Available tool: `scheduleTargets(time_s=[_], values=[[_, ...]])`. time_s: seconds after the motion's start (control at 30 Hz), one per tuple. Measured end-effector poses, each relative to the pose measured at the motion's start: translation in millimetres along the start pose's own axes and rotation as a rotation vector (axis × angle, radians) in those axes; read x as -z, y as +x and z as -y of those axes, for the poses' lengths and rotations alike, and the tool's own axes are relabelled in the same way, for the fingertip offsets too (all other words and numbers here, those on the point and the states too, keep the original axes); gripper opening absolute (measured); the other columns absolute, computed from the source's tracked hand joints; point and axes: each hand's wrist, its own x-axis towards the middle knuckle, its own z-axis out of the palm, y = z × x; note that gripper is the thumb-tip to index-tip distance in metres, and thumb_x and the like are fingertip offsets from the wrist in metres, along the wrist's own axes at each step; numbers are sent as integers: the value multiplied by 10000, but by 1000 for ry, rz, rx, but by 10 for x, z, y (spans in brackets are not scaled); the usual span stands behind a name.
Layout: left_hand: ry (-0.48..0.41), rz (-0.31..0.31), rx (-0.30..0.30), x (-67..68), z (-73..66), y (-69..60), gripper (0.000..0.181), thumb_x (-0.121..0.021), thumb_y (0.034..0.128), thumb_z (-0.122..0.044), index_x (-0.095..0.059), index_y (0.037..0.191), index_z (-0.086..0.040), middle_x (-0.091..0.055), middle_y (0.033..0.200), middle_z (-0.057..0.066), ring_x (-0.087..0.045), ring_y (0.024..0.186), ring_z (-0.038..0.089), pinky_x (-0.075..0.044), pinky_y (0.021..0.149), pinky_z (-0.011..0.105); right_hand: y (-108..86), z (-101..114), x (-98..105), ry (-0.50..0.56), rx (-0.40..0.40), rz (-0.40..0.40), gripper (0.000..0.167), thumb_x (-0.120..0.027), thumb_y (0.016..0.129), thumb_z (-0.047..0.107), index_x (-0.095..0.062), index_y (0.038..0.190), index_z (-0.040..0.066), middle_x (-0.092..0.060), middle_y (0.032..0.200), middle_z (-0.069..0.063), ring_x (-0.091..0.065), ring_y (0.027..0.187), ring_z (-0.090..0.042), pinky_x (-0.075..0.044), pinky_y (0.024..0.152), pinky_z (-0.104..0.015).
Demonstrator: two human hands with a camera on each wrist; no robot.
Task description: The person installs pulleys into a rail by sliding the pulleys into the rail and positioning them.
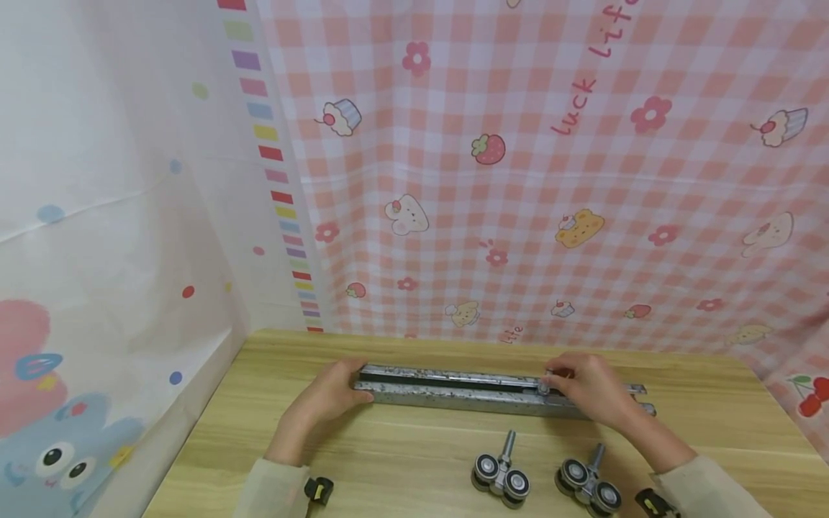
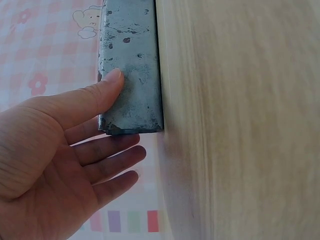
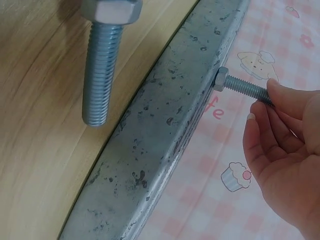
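- Left wrist: left hand (image 2: pixel 55 160) pinches slotted metal rail (image 2: pixel 135 50), which extends toward 12 o'clock; lower fingers (image 2: pixel 102 172) spread.
- Right wrist: right hand (image 3: pixel 292 150) pinches threaded bolt (image 3: pixel 247 89); hex nut (image 3: pixel 221 79) at thumb's 9 o'clock.

A pink-and-white checked cloth (image 1: pixel 440 180) printed with flowers (image 1: pixel 417 58) and strawberries (image 1: pixel 488 149) hangs behind the wooden tabletop (image 1: pixel 401 460). At left, white sheeting (image 1: pixel 129 144) bears coloured dots (image 1: pixel 175 378) and a blue cartoon figure (image 1: pixel 97 439).

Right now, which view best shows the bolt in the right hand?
Right wrist: the bolt shows large, its thread plain, pinched by the right hand. The head view has it small, partly covered by that hand; the left wrist view lacks it.
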Motion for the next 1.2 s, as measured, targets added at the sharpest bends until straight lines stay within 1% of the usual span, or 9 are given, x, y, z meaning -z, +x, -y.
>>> scheduleTargets(time_s=[0.2, 0.33, 0.53, 0.7, 1.0, 1.2], values=[[0, -2, -5, 3, -8, 0, 644, -842, 892, -120, -565, 1437, 84, -571, 1470, 251, -502, 1394, 438, -423, 1163, 564, 18, 19, -28, 9, 0, -5, 134, -800, 912, 46, -802, 1042, 12, -759, 926, -18, -663, 774, -101, -560, 599, -250], [-3, -3, -5, 8, -6, -3, 643, -841, 893, -118, -565, 1438, 83, -570, 1473, 249, -500, 1397, 437, -422, 1164, 564, 41, 50, -50, 18, 26, -4, 127, -804, 906, 42, -802, 1029, 9, -758, 902, 3, -663, 763, -89, -563, 600, -247], [-10, -6, -2, 9, 0, -3, 644, -844, 888, -112, -567, 1437, 81, -573, 1470, 248, -503, 1394, 436, -422, 1164, 564, 86, 85, -85, 16, 60, 12, 105, -797, 913, 40, -808, 1017, 42, -744, 879, 41, -661, 759, -68, -566, 608, -251], [-7, -2, -1, 2, 7, 3, 647, -845, 889, -118, -568, 1441, 74, -573, 1471, 244, -505, 1394, 432, -424, 1162, 562, 101, 110, -102, 29, 61, 35, 133, -795, 919, 53, -803, 1048, 23, -740, 898, 41, -662, 772, -75, -567, 612, -255], [-6, -5, 0, 0, 15, 8, 645, -846, 889, -119, -570, 1438, 75, -574, 1471, 242, -505, 1394, 428, -427, 1161, 560, 150, 153, -161, 34, 78, 33, 107, -798, 909, 32, -806, 1015, 26, -736, 871, 38, -650, 738, -56, -562, 598, -253], [-6, -8, -4, 2, 6, -1, 641, -846, 888, -118, -573, 1435, 75, -576, 1468, 244, -506, 1392, 431, -426, 1160, 561, 189, 197, -193, 38, 77, 51, 91, -790, 922, 47, -807, 1011, 40, -722, 863, 59, -644, 738, -57, -552, 594, -259]])
